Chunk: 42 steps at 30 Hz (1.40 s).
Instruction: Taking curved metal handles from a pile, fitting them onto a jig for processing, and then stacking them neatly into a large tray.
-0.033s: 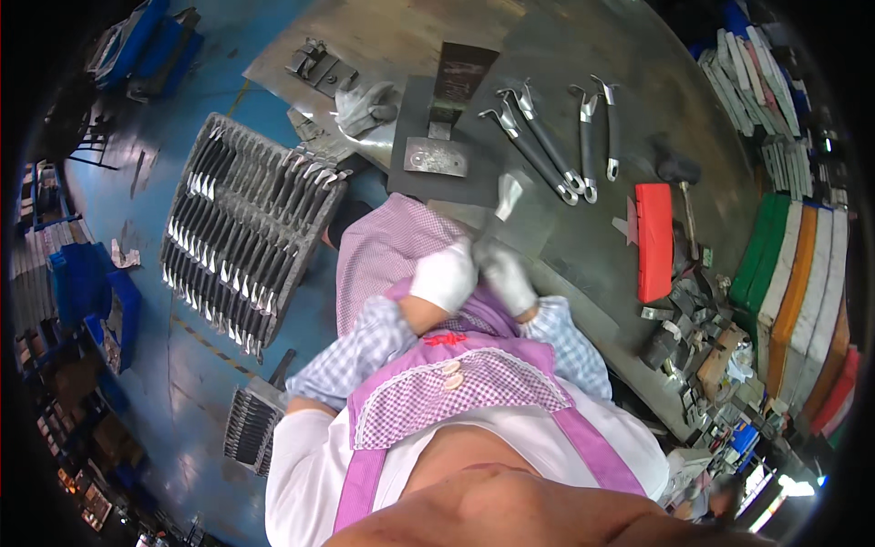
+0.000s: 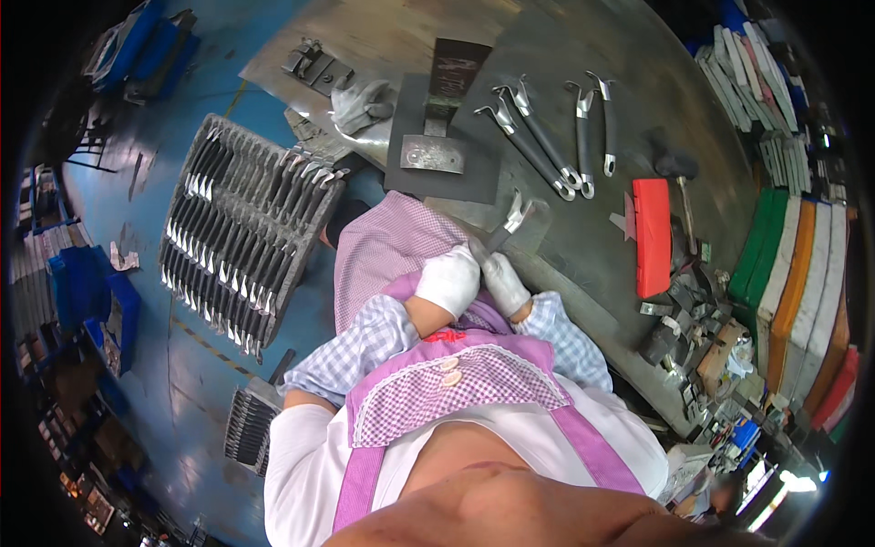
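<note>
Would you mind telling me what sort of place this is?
Most likely a factory workbench for assembling handled tools: a metal table, finished handles laid out in a row, and a crate of handles on the floor.

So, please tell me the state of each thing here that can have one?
Left hand: gloved, grip closed on the handle.
Right hand: gloved, grip closed on the handle.
Handle: held tilted above the bench.
Four handles: lying flat on the bench.
Spare glove: lying unworn.
Rack: filled.

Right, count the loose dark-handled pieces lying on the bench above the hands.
4: two crossed handles left, two handles right, beyond the held handle. Rack contents uncounted.
</note>
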Each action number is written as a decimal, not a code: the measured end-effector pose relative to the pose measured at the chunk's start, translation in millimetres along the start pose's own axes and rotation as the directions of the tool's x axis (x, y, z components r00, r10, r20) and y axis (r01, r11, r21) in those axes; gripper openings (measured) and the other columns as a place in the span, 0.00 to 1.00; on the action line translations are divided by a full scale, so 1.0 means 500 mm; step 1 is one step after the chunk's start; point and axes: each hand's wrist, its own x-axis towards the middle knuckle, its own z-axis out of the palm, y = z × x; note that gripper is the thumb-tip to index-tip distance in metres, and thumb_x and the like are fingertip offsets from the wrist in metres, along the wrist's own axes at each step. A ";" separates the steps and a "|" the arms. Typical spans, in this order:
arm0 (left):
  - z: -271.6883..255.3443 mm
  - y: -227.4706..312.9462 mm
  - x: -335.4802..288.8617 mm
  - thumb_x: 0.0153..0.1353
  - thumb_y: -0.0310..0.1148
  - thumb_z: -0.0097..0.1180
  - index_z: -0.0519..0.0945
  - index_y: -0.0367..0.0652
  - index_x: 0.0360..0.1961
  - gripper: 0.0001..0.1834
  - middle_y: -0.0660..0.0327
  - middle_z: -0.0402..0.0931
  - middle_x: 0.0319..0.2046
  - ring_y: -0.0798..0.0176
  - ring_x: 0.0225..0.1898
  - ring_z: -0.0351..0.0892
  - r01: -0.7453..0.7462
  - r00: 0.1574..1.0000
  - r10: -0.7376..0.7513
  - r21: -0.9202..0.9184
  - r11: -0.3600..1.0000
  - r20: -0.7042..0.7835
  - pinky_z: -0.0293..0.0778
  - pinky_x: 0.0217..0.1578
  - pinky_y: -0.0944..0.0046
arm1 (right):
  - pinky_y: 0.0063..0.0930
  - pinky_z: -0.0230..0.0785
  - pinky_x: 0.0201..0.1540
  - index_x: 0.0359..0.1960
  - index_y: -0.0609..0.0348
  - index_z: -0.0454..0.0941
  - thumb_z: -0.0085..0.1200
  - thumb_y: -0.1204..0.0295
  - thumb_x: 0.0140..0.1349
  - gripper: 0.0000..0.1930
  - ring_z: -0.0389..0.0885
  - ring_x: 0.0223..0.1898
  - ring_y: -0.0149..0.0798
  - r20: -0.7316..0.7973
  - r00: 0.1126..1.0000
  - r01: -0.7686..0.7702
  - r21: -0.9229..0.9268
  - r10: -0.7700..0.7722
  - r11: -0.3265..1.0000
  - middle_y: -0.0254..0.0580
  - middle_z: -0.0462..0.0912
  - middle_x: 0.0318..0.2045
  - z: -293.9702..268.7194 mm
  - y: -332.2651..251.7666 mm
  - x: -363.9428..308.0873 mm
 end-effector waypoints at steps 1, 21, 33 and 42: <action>-0.036 0.021 -0.006 0.65 0.37 0.55 0.79 0.38 0.46 0.15 0.49 0.82 0.29 0.43 0.29 0.84 -0.064 0.998 0.062 -0.134 0.989 -0.014 0.80 0.30 0.50 | 0.25 0.73 0.47 0.49 0.66 0.80 0.48 0.64 0.73 0.16 0.81 0.43 0.33 -0.004 1.000 -0.020 -0.109 0.020 0.994 0.43 0.84 0.43 -0.034 0.000 -0.010; -0.036 -0.075 0.070 0.74 0.41 0.51 0.80 0.37 0.51 0.18 0.60 0.84 0.42 0.68 0.33 0.80 -0.078 0.932 -0.362 -0.982 -0.173 -0.010 0.74 0.36 0.69 | 0.25 0.74 0.51 0.58 0.66 0.73 0.62 0.82 0.59 0.24 0.80 0.49 0.32 0.097 0.911 0.332 0.405 -0.401 0.852 0.42 0.82 0.49 -0.019 -0.192 0.035; -0.156 -0.212 0.139 0.69 0.39 0.57 0.83 0.37 0.51 0.17 0.57 0.86 0.37 0.66 0.31 0.81 0.008 0.760 -0.569 -0.870 0.494 -0.316 0.77 0.34 0.67 | 0.40 0.77 0.39 0.41 0.61 0.81 0.66 0.64 0.57 0.16 0.86 0.35 0.52 -0.206 0.722 0.445 -0.593 -0.660 0.671 0.53 0.86 0.31 0.032 -0.301 0.220; -0.121 -0.198 0.203 0.54 0.44 0.70 0.75 0.38 0.32 0.21 0.55 0.76 0.26 0.52 0.28 0.78 0.211 0.779 -0.548 -0.696 0.687 -0.305 0.74 0.35 0.56 | 0.26 0.73 0.41 0.39 0.58 0.88 0.67 0.75 0.57 0.07 0.82 0.37 0.33 -0.409 0.713 0.532 -0.213 -0.570 0.819 0.38 0.84 0.35 -0.007 -0.129 0.227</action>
